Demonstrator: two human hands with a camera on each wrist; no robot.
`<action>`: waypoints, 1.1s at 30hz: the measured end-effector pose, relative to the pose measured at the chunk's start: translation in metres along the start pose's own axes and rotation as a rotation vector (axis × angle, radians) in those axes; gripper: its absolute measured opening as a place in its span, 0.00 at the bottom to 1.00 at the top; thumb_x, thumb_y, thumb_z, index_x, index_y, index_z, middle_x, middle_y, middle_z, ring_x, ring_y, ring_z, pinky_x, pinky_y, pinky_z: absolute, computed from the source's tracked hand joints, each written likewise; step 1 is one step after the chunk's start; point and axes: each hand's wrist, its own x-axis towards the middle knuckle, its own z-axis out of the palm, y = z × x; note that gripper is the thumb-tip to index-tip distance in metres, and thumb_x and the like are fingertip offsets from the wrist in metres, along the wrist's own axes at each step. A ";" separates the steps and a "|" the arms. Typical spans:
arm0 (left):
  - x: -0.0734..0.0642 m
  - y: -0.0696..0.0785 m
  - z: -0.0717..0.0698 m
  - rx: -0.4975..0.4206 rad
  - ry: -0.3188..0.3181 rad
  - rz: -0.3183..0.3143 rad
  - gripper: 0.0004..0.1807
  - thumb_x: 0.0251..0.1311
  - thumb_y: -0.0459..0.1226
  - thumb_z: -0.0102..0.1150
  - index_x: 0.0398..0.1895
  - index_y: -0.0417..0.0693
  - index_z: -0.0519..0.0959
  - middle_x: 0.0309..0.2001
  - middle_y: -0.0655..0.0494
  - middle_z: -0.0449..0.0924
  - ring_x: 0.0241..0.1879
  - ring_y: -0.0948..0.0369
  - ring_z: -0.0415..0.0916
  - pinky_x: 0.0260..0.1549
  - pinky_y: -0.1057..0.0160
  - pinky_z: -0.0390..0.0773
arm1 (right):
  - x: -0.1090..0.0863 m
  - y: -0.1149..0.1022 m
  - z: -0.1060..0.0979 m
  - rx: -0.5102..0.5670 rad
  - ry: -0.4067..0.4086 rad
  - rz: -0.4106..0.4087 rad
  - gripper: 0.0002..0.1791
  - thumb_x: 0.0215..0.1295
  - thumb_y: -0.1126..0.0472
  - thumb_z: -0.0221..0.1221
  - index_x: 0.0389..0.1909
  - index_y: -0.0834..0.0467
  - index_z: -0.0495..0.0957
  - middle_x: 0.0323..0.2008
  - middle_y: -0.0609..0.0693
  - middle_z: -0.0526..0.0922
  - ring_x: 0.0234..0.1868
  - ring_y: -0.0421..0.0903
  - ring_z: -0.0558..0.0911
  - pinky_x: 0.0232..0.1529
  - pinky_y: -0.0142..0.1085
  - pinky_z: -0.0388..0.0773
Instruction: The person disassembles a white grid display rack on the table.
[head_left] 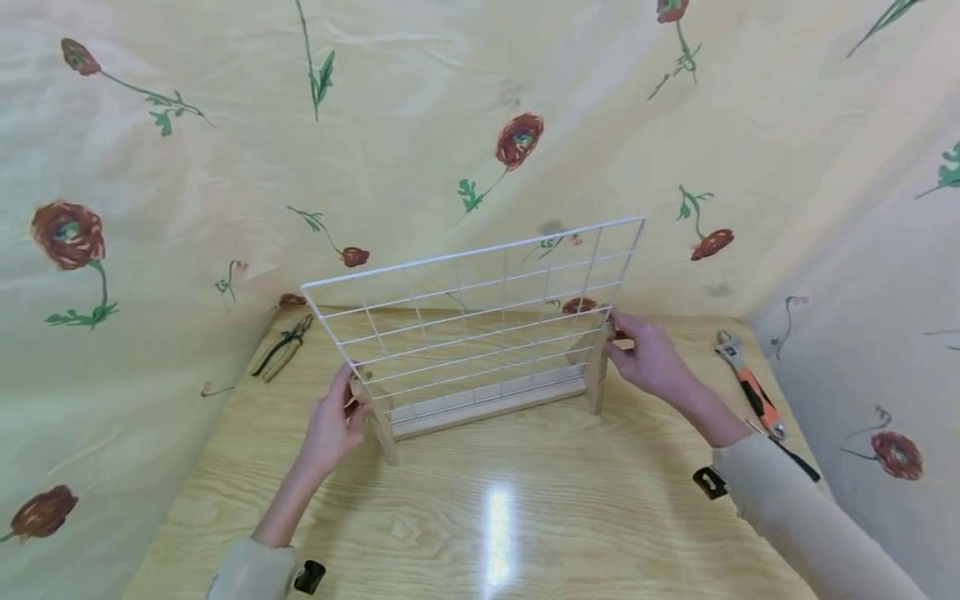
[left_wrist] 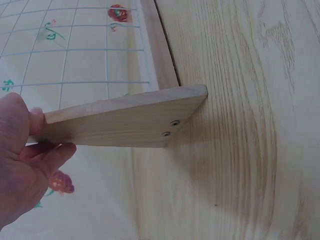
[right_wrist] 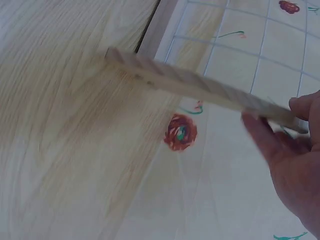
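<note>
A wooden rack with a white wire grid (head_left: 480,308) stands on the wood-grain table, its grid rising between two side panels. My left hand (head_left: 335,419) grips the upper end of the left side panel (head_left: 378,421), thumb and fingers on either face. In the left wrist view two screw heads show low on that panel (left_wrist: 125,117). The right hand (head_left: 651,354) holds the top of the right side panel (head_left: 596,371) the same way; the right wrist view shows this panel (right_wrist: 200,85) slightly blurred. A wooden base strip (head_left: 487,408) joins both panels at the bottom.
Pliers (head_left: 282,348) with dark and yellow handles lie at the table's back left. An adjustable wrench (head_left: 752,387) with an orange and black handle lies near the right edge, a dark thin tool (head_left: 795,460) just below it. Flower-patterned cloth (head_left: 420,167) hangs behind the table.
</note>
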 end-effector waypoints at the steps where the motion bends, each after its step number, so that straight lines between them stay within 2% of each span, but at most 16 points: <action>1: -0.001 -0.002 0.001 -0.018 0.000 -0.005 0.37 0.46 0.09 0.62 0.61 0.34 0.65 0.44 0.34 0.82 0.36 0.45 0.84 0.38 0.55 0.87 | -0.001 -0.003 0.003 -0.022 0.046 0.010 0.30 0.56 0.83 0.62 0.62 0.77 0.67 0.50 0.73 0.77 0.47 0.69 0.81 0.41 0.52 0.86; 4: -0.002 -0.008 0.002 -0.061 -0.007 -0.015 0.38 0.47 0.09 0.61 0.62 0.35 0.65 0.48 0.36 0.81 0.39 0.45 0.83 0.42 0.55 0.86 | -0.006 -0.017 0.020 -0.064 0.276 -0.024 0.34 0.55 0.78 0.64 0.64 0.77 0.65 0.53 0.74 0.72 0.50 0.68 0.77 0.49 0.49 0.83; 6: -0.003 -0.010 0.003 -0.084 -0.009 -0.021 0.38 0.47 0.08 0.60 0.63 0.34 0.65 0.49 0.38 0.81 0.39 0.45 0.82 0.42 0.55 0.85 | -0.009 -0.031 0.035 -0.107 0.433 -0.093 0.33 0.54 0.73 0.64 0.62 0.76 0.66 0.52 0.74 0.70 0.50 0.68 0.73 0.51 0.49 0.78; 8: -0.003 -0.010 0.003 -0.105 -0.001 -0.028 0.39 0.46 0.07 0.58 0.63 0.34 0.65 0.49 0.38 0.81 0.39 0.44 0.81 0.43 0.55 0.85 | -0.009 -0.045 0.055 -0.148 0.525 -0.192 0.33 0.53 0.68 0.63 0.60 0.75 0.67 0.53 0.74 0.69 0.51 0.69 0.72 0.51 0.48 0.76; 10: -0.003 -0.008 0.002 -0.114 0.010 -0.034 0.39 0.44 0.06 0.58 0.63 0.32 0.65 0.48 0.36 0.81 0.39 0.44 0.81 0.43 0.54 0.85 | -0.007 -0.060 0.076 -0.198 0.541 -0.261 0.35 0.52 0.62 0.65 0.60 0.73 0.66 0.55 0.74 0.67 0.52 0.69 0.70 0.50 0.51 0.77; 12: -0.002 -0.003 0.001 -0.107 0.019 -0.029 0.39 0.44 0.05 0.58 0.62 0.30 0.65 0.47 0.34 0.81 0.39 0.43 0.81 0.42 0.53 0.85 | -0.003 -0.073 0.095 -0.260 0.511 -0.284 0.42 0.50 0.57 0.69 0.63 0.69 0.62 0.60 0.73 0.62 0.57 0.70 0.67 0.51 0.56 0.76; 14: 0.000 0.007 -0.002 -0.093 0.016 -0.019 0.37 0.44 0.06 0.58 0.61 0.28 0.65 0.47 0.33 0.81 0.39 0.43 0.81 0.42 0.53 0.85 | 0.001 -0.084 0.111 -0.318 0.489 -0.278 0.51 0.45 0.53 0.74 0.67 0.65 0.57 0.65 0.73 0.56 0.61 0.70 0.63 0.52 0.60 0.75; 18: 0.005 0.024 -0.008 -0.085 -0.003 -0.018 0.35 0.45 0.07 0.59 0.60 0.27 0.65 0.47 0.32 0.80 0.38 0.43 0.81 0.42 0.54 0.85 | 0.015 -0.098 0.133 -0.406 0.487 -0.264 0.70 0.34 0.47 0.82 0.74 0.61 0.47 0.72 0.69 0.42 0.69 0.71 0.52 0.65 0.65 0.63; 21: 0.006 0.027 -0.008 -0.097 -0.009 -0.014 0.34 0.45 0.07 0.59 0.59 0.26 0.65 0.47 0.30 0.80 0.40 0.42 0.82 0.42 0.53 0.84 | 0.027 -0.102 0.144 -0.446 0.512 -0.255 0.78 0.30 0.45 0.84 0.77 0.61 0.42 0.74 0.68 0.34 0.72 0.70 0.46 0.70 0.66 0.53; 25: 0.006 0.023 -0.007 -0.106 -0.003 0.003 0.34 0.46 0.07 0.59 0.60 0.26 0.65 0.46 0.28 0.79 0.40 0.41 0.82 0.42 0.51 0.84 | 0.039 -0.104 0.152 -0.478 0.540 -0.197 0.83 0.30 0.43 0.84 0.78 0.60 0.35 0.73 0.68 0.30 0.74 0.69 0.42 0.71 0.66 0.49; 30: 0.000 0.001 0.000 -0.102 0.014 -0.014 0.37 0.47 0.07 0.59 0.62 0.31 0.64 0.47 0.31 0.80 0.42 0.39 0.81 0.43 0.53 0.84 | 0.047 -0.106 0.160 -0.467 0.554 -0.121 0.84 0.32 0.45 0.84 0.79 0.57 0.30 0.73 0.68 0.28 0.74 0.71 0.41 0.72 0.64 0.49; 33: -0.003 -0.010 0.002 -0.104 0.003 -0.024 0.38 0.48 0.09 0.60 0.64 0.34 0.64 0.49 0.34 0.80 0.42 0.39 0.82 0.44 0.56 0.84 | 0.048 -0.106 0.162 -0.452 0.562 -0.072 0.85 0.31 0.47 0.85 0.79 0.53 0.27 0.74 0.64 0.22 0.74 0.72 0.41 0.72 0.62 0.53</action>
